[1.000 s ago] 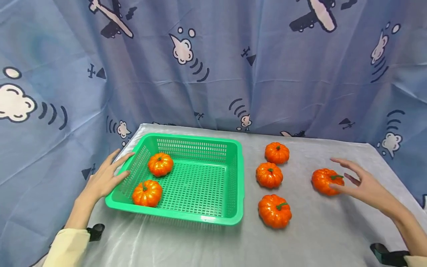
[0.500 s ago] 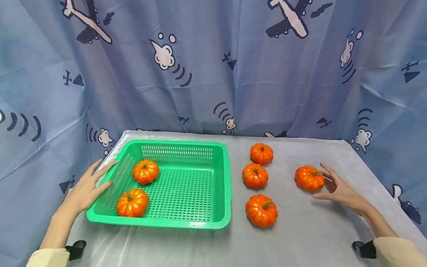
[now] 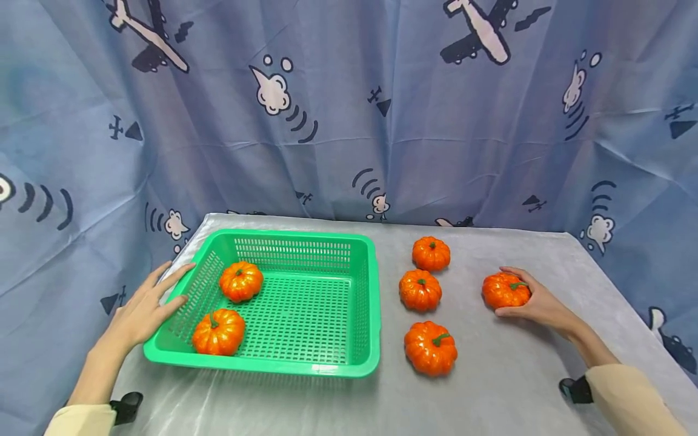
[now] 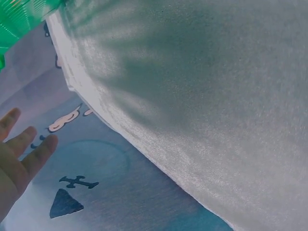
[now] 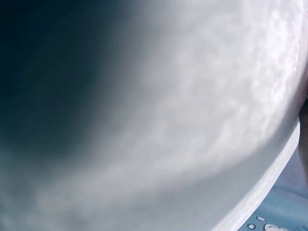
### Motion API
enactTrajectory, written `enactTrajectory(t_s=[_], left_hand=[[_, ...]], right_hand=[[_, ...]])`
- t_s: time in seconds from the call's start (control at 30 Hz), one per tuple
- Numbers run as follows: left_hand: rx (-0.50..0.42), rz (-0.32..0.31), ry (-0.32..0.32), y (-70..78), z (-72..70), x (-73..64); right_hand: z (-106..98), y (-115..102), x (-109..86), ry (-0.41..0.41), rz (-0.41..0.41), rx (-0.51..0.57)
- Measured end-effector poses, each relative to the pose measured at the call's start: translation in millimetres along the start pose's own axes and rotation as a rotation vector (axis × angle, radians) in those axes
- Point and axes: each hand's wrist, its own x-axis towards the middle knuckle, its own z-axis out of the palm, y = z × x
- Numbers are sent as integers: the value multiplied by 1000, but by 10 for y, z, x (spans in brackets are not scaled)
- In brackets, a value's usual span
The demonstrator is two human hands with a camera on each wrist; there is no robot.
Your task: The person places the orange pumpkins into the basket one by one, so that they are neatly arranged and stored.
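At the right of the head view, my right hand [image 3: 538, 304] grips a small orange pumpkin [image 3: 498, 290] with a green stem. The thumb lies along its near side and the fingers round its far side. My left hand [image 3: 143, 310] lies at the left rim of a green plastic basket [image 3: 376, 303], fingers spread and fairly straight. Two orange pumpkins sit inside the basket, one farther back [image 3: 241, 281] and one nearer [image 3: 219, 333]. In the left wrist view, the left hand's fingers [image 4: 41, 154] show at the edge. The right wrist view is mostly blurred tabletop.
Three more pumpkins stand in a rough column right of the basket: a far one [image 3: 431, 253], a middle one [image 3: 420, 290] and a near one [image 3: 431, 349]. The table bears a silvery cloth [image 3: 349, 406]. Behind it hangs a blue curtain [image 3: 327, 169] with airplane prints.
My right hand has moved left onto the rightmost pumpkin and closed its fingers and thumb round it. The left hand has stayed at the basket's rim. The head view has shifted slightly.
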Motion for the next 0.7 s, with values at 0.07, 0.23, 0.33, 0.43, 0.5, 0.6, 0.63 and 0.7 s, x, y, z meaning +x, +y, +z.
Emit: enactTrajectory(t_s=[0.07,0.23,0.33,0.43,0.5,0.6,0.63,0.7], left_hand=[[3,-9,-7,-1,2,2],[4,-16,-7,1,1,8],[4,-19,-3,3,-1,8],[1,-18,7,3,4,1],[-7,-13,6,2,19,4],[-15,-4,6,-8,18,7],[-18,-2,6,-10,18,9],[-16,2,10,-13,13,12]], right_hand=[[16,-4,37,-1,10,-1],[44,-30,92,7,28,1],[65,-31,104,23,28,-6],[58,-25,112,31,12,-12],[47,-19,104,37,5,-4],[47,-37,120,51,-1,5],[42,-48,128,56,-12,11],[31,-90,147,65,-18,12]])
